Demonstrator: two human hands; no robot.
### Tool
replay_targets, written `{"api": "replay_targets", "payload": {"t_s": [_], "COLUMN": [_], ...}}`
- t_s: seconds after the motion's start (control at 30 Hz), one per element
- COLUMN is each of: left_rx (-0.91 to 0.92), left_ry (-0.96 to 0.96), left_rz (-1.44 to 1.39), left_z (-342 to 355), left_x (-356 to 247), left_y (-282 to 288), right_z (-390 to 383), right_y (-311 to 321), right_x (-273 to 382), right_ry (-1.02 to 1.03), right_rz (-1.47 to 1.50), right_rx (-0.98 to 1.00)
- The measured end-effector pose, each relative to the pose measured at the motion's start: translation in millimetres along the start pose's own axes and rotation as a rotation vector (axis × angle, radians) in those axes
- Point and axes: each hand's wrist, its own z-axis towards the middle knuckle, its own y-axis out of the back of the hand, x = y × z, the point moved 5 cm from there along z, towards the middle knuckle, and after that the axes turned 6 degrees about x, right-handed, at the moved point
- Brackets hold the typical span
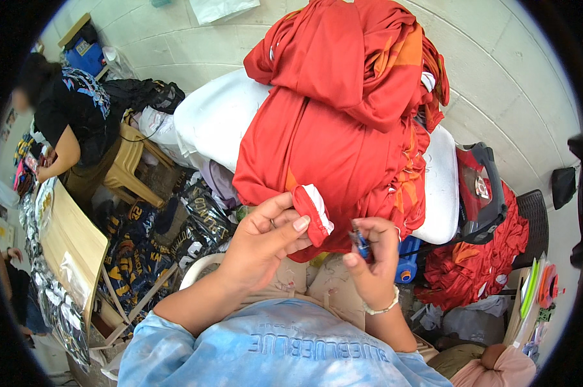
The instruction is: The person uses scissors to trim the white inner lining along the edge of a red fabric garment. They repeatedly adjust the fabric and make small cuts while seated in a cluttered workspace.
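Note:
Between the thumb and fingers of my left hand (269,232) is a folded edge of red and white fabric (318,222), its white inner side turned up. My right hand (376,255), with a pale bracelet at the wrist, grips small blue thread snips (360,242), their dark tip pointing up and apart from the fabric. A large heap of red and orange garments (330,148) lies just beyond both hands, on a white board (217,116). Whether the held edge belongs to a garment in that heap I cannot tell.
More red garments (475,271) are piled at the right beside a dark plastic chair (533,222). At the left, another person (72,122) works near a yellow stool (133,168). Dark printed garments (140,238) cover the floor by a wooden table (75,251).

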Motion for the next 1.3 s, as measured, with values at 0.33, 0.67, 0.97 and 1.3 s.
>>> {"api": "replay_targets", "payload": {"t_s": [0.33, 0.67, 0.97, 1.3], "left_rx": [0.021, 0.025, 0.034, 0.027], "left_ry": [-0.002, 0.004, -0.018, -0.021], "left_rz": [0.007, 0.032, 0.024, 0.05], "left_z": [-1.1, -2.1, -2.0, -2.8], "left_x": [-6.6, -6.9, -6.6, -6.2], "left_y": [-6.3, -9.1, -10.9, -11.9], "right_z": [4.5, 9.3, 10.5, 8.5], "right_y": [-8.8, -13.4, -13.0, -11.3], "right_x": [19.2, 29.2, 30.3, 27.5], "right_ry": [0.273, 0.322, 0.287, 0.295], "right_rz": [-0.351, -0.398, -0.363, -0.369], "right_rx": [0.037, 0.026, 0.023, -0.008]}}
